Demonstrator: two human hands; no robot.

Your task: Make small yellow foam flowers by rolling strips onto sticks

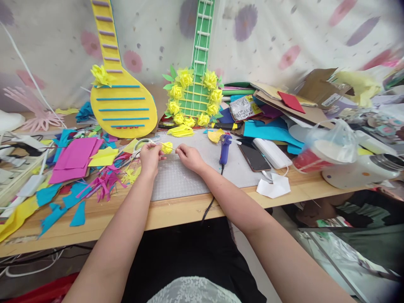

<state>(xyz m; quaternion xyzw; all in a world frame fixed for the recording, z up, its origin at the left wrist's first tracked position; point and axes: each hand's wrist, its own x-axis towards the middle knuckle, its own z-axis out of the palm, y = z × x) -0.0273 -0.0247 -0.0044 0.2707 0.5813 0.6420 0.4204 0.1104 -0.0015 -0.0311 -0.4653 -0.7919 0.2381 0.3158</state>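
A small yellow paper flower (167, 147) is held just above the grey cutting mat (176, 181), between my two hands. My left hand (150, 160) is closed at the flower's left side, its fingertips against the paper. My right hand (190, 158) pinches a thin stick that runs to the flower's right side; its far end is hidden. White-handled scissors (140, 145) lie just beyond my left hand. Behind the flower is a stack of yellow paper pieces (181, 131). A purple glue gun (225, 149) stands right of my right hand.
A yellow paper guitar (123, 109) and a green one (196, 94) ringed with flowers lean at the back. Paper scraps (77, 158) cover the left. Rightward are a phone (254, 155), a white power bank (272, 153), a bagged cup (325, 153) and a bottle (350, 172).
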